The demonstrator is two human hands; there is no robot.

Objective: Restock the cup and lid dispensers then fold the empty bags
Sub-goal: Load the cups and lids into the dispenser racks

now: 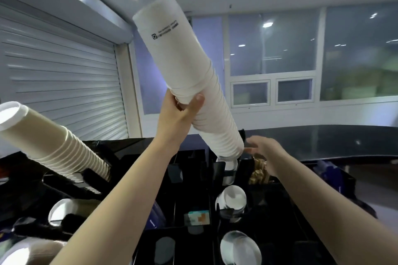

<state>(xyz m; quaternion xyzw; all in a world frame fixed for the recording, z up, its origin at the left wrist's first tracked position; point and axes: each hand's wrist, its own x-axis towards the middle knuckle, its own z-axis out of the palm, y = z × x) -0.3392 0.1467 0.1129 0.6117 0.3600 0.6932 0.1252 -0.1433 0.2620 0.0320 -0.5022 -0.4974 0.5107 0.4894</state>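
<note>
My left hand (183, 106) grips a long stack of white paper cups (193, 84) around its middle. The stack is raised and tilted, top end up-left, and its lower end (230, 153) reaches down into a slot of the black dispenser rack (193, 180). My right hand (261, 149) hovers with fingers loosely extended just right of the stack's lower end, holding nothing. A second, cream-coloured cup stack (53, 142) leans out of the rack at the left.
Cup openings (233, 200) and clear lids (239, 247) show in the rack's lower slots. A small printed packet (197, 217) sits in a middle compartment. Brown items (258, 173) fill a slot by my right hand. A dark countertop (333, 140) stretches right; a shutter (60, 84) stands behind.
</note>
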